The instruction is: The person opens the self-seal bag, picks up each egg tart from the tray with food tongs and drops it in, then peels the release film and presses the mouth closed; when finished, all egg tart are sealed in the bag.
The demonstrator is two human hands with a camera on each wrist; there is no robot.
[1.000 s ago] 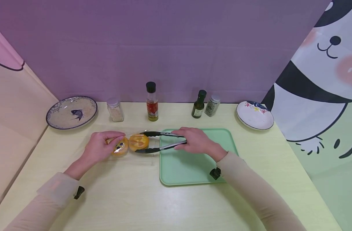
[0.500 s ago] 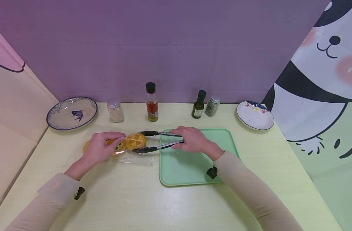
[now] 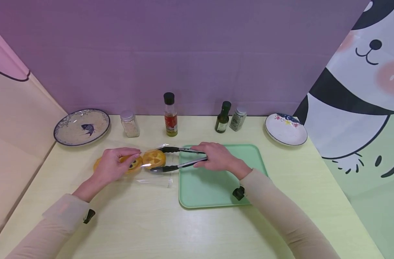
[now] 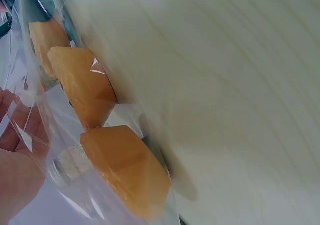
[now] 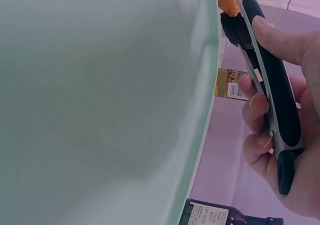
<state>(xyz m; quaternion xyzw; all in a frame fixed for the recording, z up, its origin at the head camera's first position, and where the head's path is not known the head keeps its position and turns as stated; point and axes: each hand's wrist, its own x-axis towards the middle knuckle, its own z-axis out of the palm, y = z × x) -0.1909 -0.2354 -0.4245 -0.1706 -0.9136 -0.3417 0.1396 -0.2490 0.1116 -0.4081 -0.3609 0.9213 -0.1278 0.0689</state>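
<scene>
My left hand point(image 3: 111, 165) pinches the upper film of a clear plastic bag point(image 3: 156, 181). Inside it several golden tarts lie in a row. The rightmost tart point(image 3: 154, 159) has a wedge pattern on top. Beside it, a tart with dark dots point(image 3: 134, 165) is partly hidden by my fingers, and another tart point(image 3: 97, 163) shows left of the hand. With my right hand point(image 3: 214, 157) I grip metal tongs point(image 3: 171, 168) with black tips. Those tips stand on either side of the rightmost tart, at the bag's right end. In the left wrist view, the nearest tart point(image 4: 127, 170) shows through the film.
A green tray point(image 3: 213, 196) lies under the right hand. Along the back stand a fish-patterned oval plate point(image 3: 82, 127), a pink-filled jar point(image 3: 130, 125), a red-labelled bottle point(image 3: 170, 117), a dark bottle point(image 3: 222, 118), a spice jar point(image 3: 238, 119) and a floral dish point(image 3: 284, 131).
The tongs and the rightmost tart shifted left, then slightly back right. The tart left of my left hand has come into sight. My left hand has barely moved.
</scene>
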